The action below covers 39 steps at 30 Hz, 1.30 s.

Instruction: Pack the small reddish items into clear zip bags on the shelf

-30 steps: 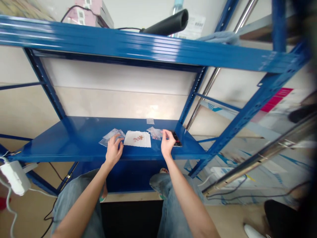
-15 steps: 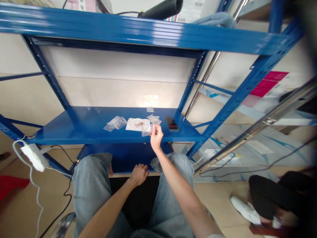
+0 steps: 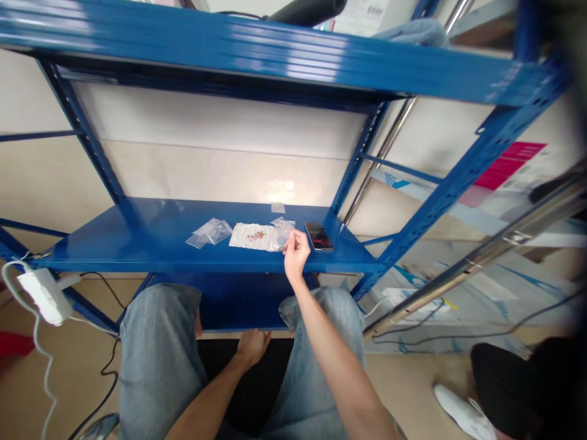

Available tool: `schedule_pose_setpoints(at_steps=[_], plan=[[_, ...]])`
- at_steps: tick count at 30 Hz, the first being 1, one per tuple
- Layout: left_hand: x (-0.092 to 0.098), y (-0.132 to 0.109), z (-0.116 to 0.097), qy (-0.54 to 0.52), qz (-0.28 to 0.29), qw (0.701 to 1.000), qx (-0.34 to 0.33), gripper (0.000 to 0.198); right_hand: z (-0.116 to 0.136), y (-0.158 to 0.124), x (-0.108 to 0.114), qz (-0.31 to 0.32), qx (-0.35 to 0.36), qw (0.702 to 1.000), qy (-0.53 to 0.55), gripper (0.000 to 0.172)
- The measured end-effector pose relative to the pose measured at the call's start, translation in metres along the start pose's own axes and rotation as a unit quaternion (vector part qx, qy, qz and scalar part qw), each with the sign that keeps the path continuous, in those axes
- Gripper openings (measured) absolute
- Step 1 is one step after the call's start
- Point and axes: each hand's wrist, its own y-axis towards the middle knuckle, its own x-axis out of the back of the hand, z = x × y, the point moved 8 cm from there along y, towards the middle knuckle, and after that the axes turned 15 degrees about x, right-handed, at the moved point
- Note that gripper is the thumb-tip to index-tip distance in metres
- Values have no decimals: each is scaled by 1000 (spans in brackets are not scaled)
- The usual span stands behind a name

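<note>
The right hand (image 3: 296, 250) has its thumb and forefinger closed on one corner of a small clear bag (image 3: 279, 237). The bag lies low at the right edge of the white sheet (image 3: 251, 236), touching or overlapping it. Half a second ago this hand held the bag up in the air in front of the sheet. It has since come down and slightly back towards the shelf (image 3: 137, 247), so the bag is now level with the sheet and the few small reddish bits (image 3: 255, 233) on it.

The left hand (image 3: 253, 345) has changed more. A second ago it rested on the pile (image 3: 208, 231) of clear bags left of the sheet. Now it hangs well below the sheet, between the knees, with its back to the camera and its fingers curled away. Whether it holds anything cannot be told, but it has nothing to do with the bag, so the handling is now one-handed.

The pile lies as it did. A phone (image 3: 318, 236) lies just right of the sheet, beyond the right hand and not touched by it. One more small bag (image 3: 277, 208) sits behind the sheet, near the wall. Far to the right of the sheet, another person's dark trouser leg and white shoe (image 3: 458, 400) show on the floor.
</note>
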Motion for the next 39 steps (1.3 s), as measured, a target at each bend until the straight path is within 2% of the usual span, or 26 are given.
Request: schedule_pose_setpoints(at_steps=[5, 8, 12, 16, 18, 21, 23, 25, 30, 34, 37, 39], plan=[[4, 1, -1, -7, -22, 1000, 19, 72, -11, -7, -15, 15, -60, 997, 39, 41], [-1, 11, -14, -16, -9, 1000, 14, 71, -19, -8, -6, 16, -46, 998, 29, 37], [-5, 21, -45, -24, 3, 1000, -16, 68, -22, 1, 23, 47, 19, 999, -17, 32], [-10, 17, -81, -34, 23, 999, -35, 64, -28, 12, 56, -11, 9, 1000, -24, 34], [-12, 13, -105, -42, 40, 996, -70, 54, -30, 14, 60, -33, 5, 999, -15, 35], [-14, 15, -126, -43, 50, 994, -82, 57, -30, 14, 49, -11, 17, 1000, -15, 33], [-14, 21, -127, -37, 54, 994, -84, 60, -30, 15, 39, 25, 23, 999, -25, 31], [-12, 28, -119, -28, 59, 994, -85, 61, -30, 19, 31, 44, 27, 998, -37, 30], [-4, 37, -92, -2, 48, 996, -70, 66, -27, 33, 18, 13, 36, 999, -14, 32], [-2, 30, -87, 10, 49, 995, -82, 65, -26, 30, 0, 35, 29, 999, 20, 35], [3, 22, -85, 12, 69, 990, -121, 55, -31, 24, -14, 62, -1, 996, 65, 38], [19, 17, -84, 9, 84, 983, -160, 41, -35, 22, -23, 79, -23, 992, 98, 39]])
